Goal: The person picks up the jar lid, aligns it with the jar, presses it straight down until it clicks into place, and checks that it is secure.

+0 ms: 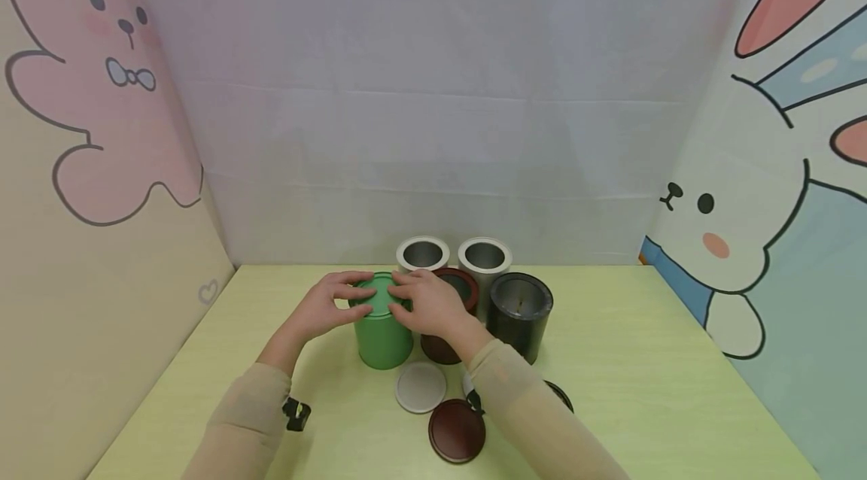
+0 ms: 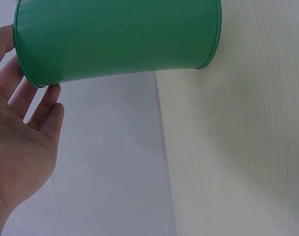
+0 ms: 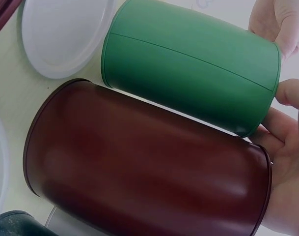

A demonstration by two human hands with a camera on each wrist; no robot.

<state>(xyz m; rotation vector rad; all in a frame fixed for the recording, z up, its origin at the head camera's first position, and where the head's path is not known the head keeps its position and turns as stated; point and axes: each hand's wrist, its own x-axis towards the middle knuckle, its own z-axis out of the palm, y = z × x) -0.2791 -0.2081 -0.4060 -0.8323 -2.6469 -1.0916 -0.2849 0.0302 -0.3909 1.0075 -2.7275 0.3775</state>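
Note:
A green can (image 1: 384,344) stands upright on the table with a green lid (image 1: 382,293) on its top. From the left, my left hand (image 1: 321,308) lays spread fingers on the lid's edge; the left wrist view shows its fingertips at the rim of the can (image 2: 120,39). My right hand (image 1: 436,305) comes from the other side, fingers extended over the lid and partly in front of a dark red can (image 1: 440,349). In the right wrist view the red can (image 3: 144,157) stands close beside the green one, and the right thumb is at the green rim.
Two white cans (image 1: 423,254) stand behind, both open-topped. To the right is an open black can (image 1: 520,314). In front lie a white lid (image 1: 421,387), a dark red lid (image 1: 457,431) and a black lid (image 1: 561,393) partly hidden by the right sleeve.

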